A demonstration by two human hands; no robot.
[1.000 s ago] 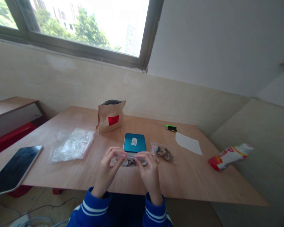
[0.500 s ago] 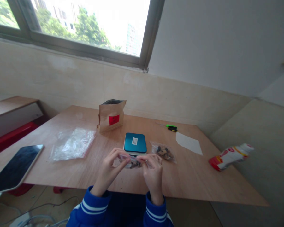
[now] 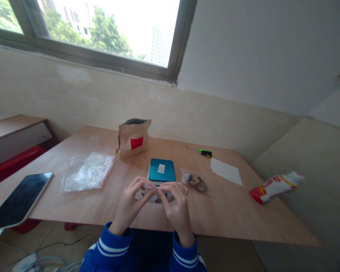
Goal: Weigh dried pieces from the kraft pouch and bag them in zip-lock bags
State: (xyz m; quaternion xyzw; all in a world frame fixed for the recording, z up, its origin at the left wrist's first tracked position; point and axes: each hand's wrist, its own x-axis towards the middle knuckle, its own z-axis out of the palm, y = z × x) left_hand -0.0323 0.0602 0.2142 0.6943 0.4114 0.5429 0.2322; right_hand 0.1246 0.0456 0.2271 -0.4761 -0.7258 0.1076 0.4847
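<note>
Between my hands hangs a small clear zip bag (image 3: 156, 198) with dark pieces in it, close to the table's front edge. My left hand (image 3: 133, 200) pinches the bag's top edge, thumb against fingers. Beside it, almost touching, my right hand (image 3: 178, 204) is closed on the same edge. Just beyond them lies a small scale with a blue square top (image 3: 162, 170) and a white label; its near side is partly hidden by my fingers. A second clear bag (image 3: 197, 182), holding brown and dark pieces, lies flat to the right of the scale.
A brown paper pouch (image 3: 133, 139) with a red label stands open behind. Empty clear bags (image 3: 87, 172) and a tablet-like device (image 3: 19, 200) lie left. To the right are a screwdriver (image 3: 205, 152), white paper (image 3: 226, 170) and a tilted red-white bottle (image 3: 276, 187).
My right hand has slid left along the bag's top edge and now meets my left hand's fingertips. The left hand has hardly moved.
</note>
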